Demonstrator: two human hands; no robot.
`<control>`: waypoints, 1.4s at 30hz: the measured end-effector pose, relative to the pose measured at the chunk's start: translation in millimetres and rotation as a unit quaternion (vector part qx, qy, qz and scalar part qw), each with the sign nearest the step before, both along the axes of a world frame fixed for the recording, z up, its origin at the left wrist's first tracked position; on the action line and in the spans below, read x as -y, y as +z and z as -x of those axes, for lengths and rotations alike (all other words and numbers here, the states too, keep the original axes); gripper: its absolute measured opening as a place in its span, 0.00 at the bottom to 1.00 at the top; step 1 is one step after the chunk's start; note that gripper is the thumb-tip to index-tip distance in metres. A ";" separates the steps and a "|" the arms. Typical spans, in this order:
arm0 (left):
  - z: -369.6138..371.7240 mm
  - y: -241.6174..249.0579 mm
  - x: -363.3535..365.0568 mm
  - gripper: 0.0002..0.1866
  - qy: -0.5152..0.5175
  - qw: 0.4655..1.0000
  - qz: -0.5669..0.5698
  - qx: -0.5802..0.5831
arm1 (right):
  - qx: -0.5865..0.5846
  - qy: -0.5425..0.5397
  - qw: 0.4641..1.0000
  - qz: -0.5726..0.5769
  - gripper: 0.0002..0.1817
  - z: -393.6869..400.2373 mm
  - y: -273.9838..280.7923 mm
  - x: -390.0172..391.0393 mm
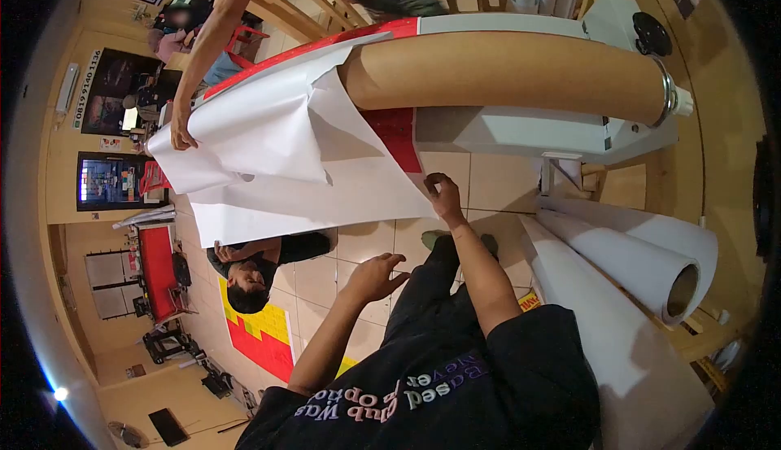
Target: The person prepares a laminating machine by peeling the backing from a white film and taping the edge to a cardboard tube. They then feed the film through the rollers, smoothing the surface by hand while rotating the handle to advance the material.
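Note:
A large white sheet [277, 198] stretches from a brown roll [504, 67] on a grey machine [512, 133], with a fold lying over its upper part. My right hand [443, 196] pinches the sheet's lower right corner. My left hand [374, 277] is below the sheet's lower edge, apart from it, fingers spread and holding nothing. Red material [396, 137] shows between the sheet and the machine. Another person's hand [182, 128] rests on the sheet's far left part.
A person [248, 283] crouches beyond the sheet's lower edge, a hand near it. Large white rolls [622, 259] lie at the right. Yellow and red printed material [256, 328] is on the tiled floor. Wooden chairs stand behind the machine.

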State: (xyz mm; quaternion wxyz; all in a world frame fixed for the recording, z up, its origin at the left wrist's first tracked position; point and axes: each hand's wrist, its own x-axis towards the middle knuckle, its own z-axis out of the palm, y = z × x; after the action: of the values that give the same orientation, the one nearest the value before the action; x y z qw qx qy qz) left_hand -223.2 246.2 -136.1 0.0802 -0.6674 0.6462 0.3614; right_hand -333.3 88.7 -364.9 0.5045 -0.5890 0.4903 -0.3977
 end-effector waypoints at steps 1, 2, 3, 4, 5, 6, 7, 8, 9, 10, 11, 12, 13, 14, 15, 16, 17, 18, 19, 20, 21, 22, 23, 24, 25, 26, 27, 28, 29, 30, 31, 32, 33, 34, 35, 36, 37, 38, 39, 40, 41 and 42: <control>1.8 1.1 -0.6 0.22 -0.011 1.000 0.015 -0.001 | -0.037 -0.004 0.999 0.038 0.06 -0.2 1.7 -0.6; 1.1 -0.4 -2.0 0.22 -0.019 0.999 0.031 0.000 | -0.074 -0.008 0.994 0.077 0.06 -0.5 3.6 -1.1; 0.3 -1.0 -2.0 0.22 -0.017 0.999 0.033 0.000 | -0.074 -0.006 0.994 0.079 0.06 -0.8 5.4 -2.2; -1.1 -0.4 -2.0 0.22 -0.007 1.000 0.030 0.003 | -0.054 -0.013 0.996 0.068 0.06 -1.3 8.0 -3.9; -1.9 -0.5 -2.1 0.22 0.003 1.000 0.027 0.006 | -0.034 -0.020 0.998 0.058 0.06 -1.3 10.1 -4.8; -3.4 -2.4 -2.8 0.22 0.005 1.000 0.028 0.006 | -0.033 -0.019 0.997 0.060 0.06 -0.5 11.6 -5.0; -5.4 -5.3 -4.1 0.23 0.003 0.999 0.041 0.008 | -0.028 -0.018 0.997 0.067 0.07 1.2 12.6 -5.7; -5.9 -6.1 -4.5 0.23 0.001 0.999 0.053 0.010 | -0.024 -0.018 0.997 0.074 0.08 2.5 12.2 -6.2; -4.9 -6.8 -5.1 0.23 0.002 0.999 0.054 0.010 | -0.024 -0.018 0.997 0.074 0.08 3.1 11.5 -6.4; -2.6 -7.3 -5.1 0.21 0.003 0.997 0.070 0.012 | -0.031 -0.011 0.998 0.061 0.08 3.5 11.0 -6.4; -0.2 -8.1 -4.4 0.20 0.004 0.996 0.086 0.015 | -0.039 -0.004 0.998 0.049 0.08 3.5 10.2 -5.9; 3.0 -10.3 -3.7 0.20 0.004 0.996 0.086 0.015 | -0.039 -0.003 0.998 0.050 0.08 3.7 9.2 -5.9; 7.4 -13.2 -3.1 0.21 0.043 0.989 0.137 0.027 | -0.034 -0.002 0.998 0.052 0.08 3.9 8.1 -6.5; 11.8 -15.9 -2.6 0.23 0.082 0.978 0.188 0.038 | -0.030 -0.002 0.998 0.054 0.08 4.2 6.5 -8.0; 19.2 -9.2 0.6 0.23 0.081 0.979 0.185 0.038 | -0.030 -0.003 0.998 0.051 0.08 3.7 4.7 -9.5; 27.6 -1.1 4.3 0.28 0.130 0.953 0.263 0.080 | -0.033 -0.004 0.998 0.058 0.07 3.1 1.6 -10.0; 33.1 3.0 8.3 0.32 0.177 0.917 0.337 0.121 | -0.036 -0.006 0.997 0.065 0.07 3.3 -0.1 -9.9; 34.2 -1.5 10.5 0.42 0.195 0.903 0.359 0.132 | -0.038 -0.008 0.997 0.060 0.07 3.6 -3.2 -9.5; 33.9 -5.8 13.2 0.42 0.194 0.906 0.353 0.130 | -0.055 -0.003 0.995 0.078 0.07 3.5 -6.4 -9.8; 32.8 -10.8 17.5 0.42 0.192 0.889 0.387 0.152 | -0.071 0.003 0.993 0.097 0.07 3.8 -9.1 -10.7; 31.6 -16.5 20.7 0.43 0.190 0.870 0.420 0.175 | -0.073 0.005 0.993 0.090 0.07 4.5 -10.3 -12.6; 29.2 -23.3 23.1 0.42 0.202 0.877 0.396 0.183 | -0.065 0.004 0.995 0.077 0.07 4.3 -10.7 -13.3; 28.7 -26.4 25.4 0.42 0.203 0.878 0.393 0.184 | -0.056 0.003 0.996 0.065 0.07 4.0 -9.9 -13.2; 29.1 -29.0 28.0 0.42 0.208 0.878 0.395 0.172 | -0.051 -0.002 0.997 0.062 0.07 4.0 -8.2 -13.6; 29.3 -30.4 30.0 0.41 0.214 0.877 0.398 0.161 | -0.049 0.001 0.997 0.061 0.07 4.1 -5.5 -16.0; 31.7 -28.2 33.1 0.38 0.204 0.876 0.408 0.157 | -0.058 -0.005 0.996 0.064 0.07 4.8 -9.2 -16.8; 32.6 -28.3 35.7 0.35 0.211 0.885 0.390 0.142 | -0.064 -0.007 0.995 0.070 0.07 3.5 -11.6 -15.9; 35.8 -32.0 36.3 0.34 0.222 0.879 0.400 0.133 | -0.043 -0.015 0.998 0.051 0.07 4.3 -12.9 -17.3; 36.3 -35.9 37.5 0.33 0.235 0.869 0.415 0.133 | -0.015 -0.015 0.999 0.034 0.08 3.1 -15.8 -18.8; 38.6 -37.1 37.7 0.31 0.237 0.862 0.434 0.116 | 0.001 -0.010 0.999 0.038 0.09 2.9 -23.7 -20.3; 40.8 -36.3 35.8 0.29 0.239 0.854 0.451 0.102 | -0.008 0.002 0.998 0.059 0.09 2.8 -33.9 -23.0; 45.8 -28.9 31.3 0.28 0.251 0.868 0.417 0.096 | -0.044 0.009 0.997 0.065 0.09 3.8 -41.2 -25.8; 50.1 -15.5 25.7 0.26 0.263 0.882 0.382 0.085 | -0.042 0.034 0.998 0.045 0.09 10.0 -23.0 -29.6; 50.4 -4.2 18.1 0.24 0.261 0.879 0.391 0.085 | -0.050 0.032 0.996 0.068 0.09 11.5 -18.5 -34.2; 50.8 3.6 9.9 0.23 0.255 0.878 0.398 0.080 | -0.057 0.036 0.994 0.087 0.09 13.0 -24.2 -38.6; 47.4 11.1 5.6 0.20 0.270 0.870 0.409 0.056 | -0.064 0.038 0.994 0.084 0.09 9.5 -23.5 -35.1; 46.1 18.3 -3.6 0.20 0.277 0.868 0.408 0.059 | -0.074 0.035 0.993 0.080 0.10 11.7 -23.7 -38.1; 42.5 24.8 -13.9 0.20 0.253 0.868 0.422 0.066 | -0.076 0.039 0.993 0.081 0.10 10.2 -25.2 -41.0; 39.0 36.3 -22.9 0.19 0.227 0.869 0.434 0.069 | -0.074 0.029 0.992 0.098 0.10 7.2 -25.8 -41.8; 37.7 46.7 -30.4 0.18 0.235 0.871 0.426 0.067 | -0.074 0.019 0.991 0.114 0.10 8.3 -29.4 -41.5; 38.8 61.7 -36.5 0.17 0.239 0.867 0.430 0.080 | -0.080 0.018 0.990 0.112 0.10 9.6 -30.8 -40.1; 38.3 73.8 -41.9 0.17 0.251 0.864 0.428 0.087 | -0.082 0.023 0.991 0.100 0.11 9.1 -30.9 -38.5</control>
State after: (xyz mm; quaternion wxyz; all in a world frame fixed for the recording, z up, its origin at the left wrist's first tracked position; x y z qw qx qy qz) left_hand -261.5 288.0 -62.3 -0.2508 -0.8043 0.5387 -0.0020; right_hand -342.4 127.1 -395.8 0.4102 -0.6784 0.4738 -0.3834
